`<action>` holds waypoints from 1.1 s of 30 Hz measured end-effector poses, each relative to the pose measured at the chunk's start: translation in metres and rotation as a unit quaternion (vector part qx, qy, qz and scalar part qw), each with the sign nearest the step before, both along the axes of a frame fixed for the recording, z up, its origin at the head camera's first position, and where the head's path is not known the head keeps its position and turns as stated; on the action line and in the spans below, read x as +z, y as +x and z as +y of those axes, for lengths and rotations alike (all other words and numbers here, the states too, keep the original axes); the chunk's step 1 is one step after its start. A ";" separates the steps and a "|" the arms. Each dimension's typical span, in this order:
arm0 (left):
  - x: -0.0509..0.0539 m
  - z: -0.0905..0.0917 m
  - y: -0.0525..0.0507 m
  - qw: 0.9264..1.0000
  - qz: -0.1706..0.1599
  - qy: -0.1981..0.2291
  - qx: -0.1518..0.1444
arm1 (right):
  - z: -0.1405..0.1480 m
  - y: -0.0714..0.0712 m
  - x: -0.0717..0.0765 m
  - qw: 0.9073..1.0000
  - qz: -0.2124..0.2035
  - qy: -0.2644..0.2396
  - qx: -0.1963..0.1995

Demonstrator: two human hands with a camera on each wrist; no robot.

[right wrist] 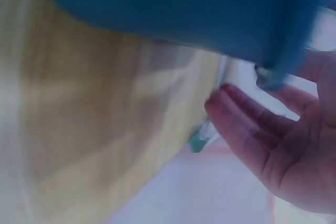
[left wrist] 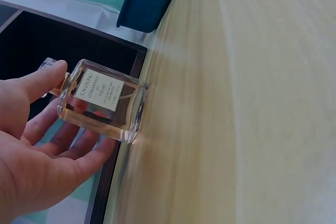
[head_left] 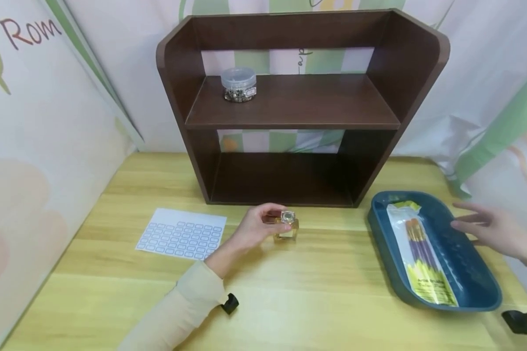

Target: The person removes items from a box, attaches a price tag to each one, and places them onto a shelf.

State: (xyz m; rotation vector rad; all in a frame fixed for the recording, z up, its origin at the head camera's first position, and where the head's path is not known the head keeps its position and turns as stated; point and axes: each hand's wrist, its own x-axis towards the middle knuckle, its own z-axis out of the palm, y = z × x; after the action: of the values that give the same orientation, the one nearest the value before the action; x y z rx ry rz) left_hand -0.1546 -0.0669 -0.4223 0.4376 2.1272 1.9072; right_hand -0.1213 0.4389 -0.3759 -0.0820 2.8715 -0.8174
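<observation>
My left hand (head_left: 255, 228) holds a square glass perfume bottle (head_left: 287, 233) in front of the shelf, its thumb at the bottle's neck. In the left wrist view the perfume bottle (left wrist: 103, 98) carries a pale printed label and amber liquid; whether its base touches the table I cannot tell. Over the right rim of the blue tray (head_left: 474, 273) hovers my right hand (head_left: 494, 226), fingers spread and nothing held. A clear packet of paintbrushes (head_left: 421, 253) with purple handles lies in that tray. The right wrist view is blurred and shows the right hand (right wrist: 283, 129) beside the tray.
A dark brown two-tier shelf (head_left: 294, 105) stands at the back of the table. On its upper tier sits a lidded clear jar (head_left: 239, 87) of small metallic pieces. A sheet of blue-framed labels (head_left: 182, 234) lies left of my left hand. Curtains hang around the table.
</observation>
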 end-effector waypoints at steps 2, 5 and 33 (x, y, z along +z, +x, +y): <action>0.000 -0.002 0.000 1.000 0.003 0.004 -0.005 | -0.003 0.000 0.008 0.999 0.033 0.010 -0.005; 0.001 -0.008 0.000 1.000 0.004 0.015 -0.012 | -0.009 -0.001 0.021 0.997 0.068 0.020 -0.018; 0.019 -0.153 0.023 0.986 0.019 -0.113 0.122 | -0.171 0.005 0.064 0.973 0.190 -0.124 0.034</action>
State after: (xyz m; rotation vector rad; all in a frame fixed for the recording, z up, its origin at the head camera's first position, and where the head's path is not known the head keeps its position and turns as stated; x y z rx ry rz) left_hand -0.1315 -0.2200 -0.4031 0.1744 2.4849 1.7549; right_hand -0.1159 0.2678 -0.3117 -0.4074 3.0682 -1.2667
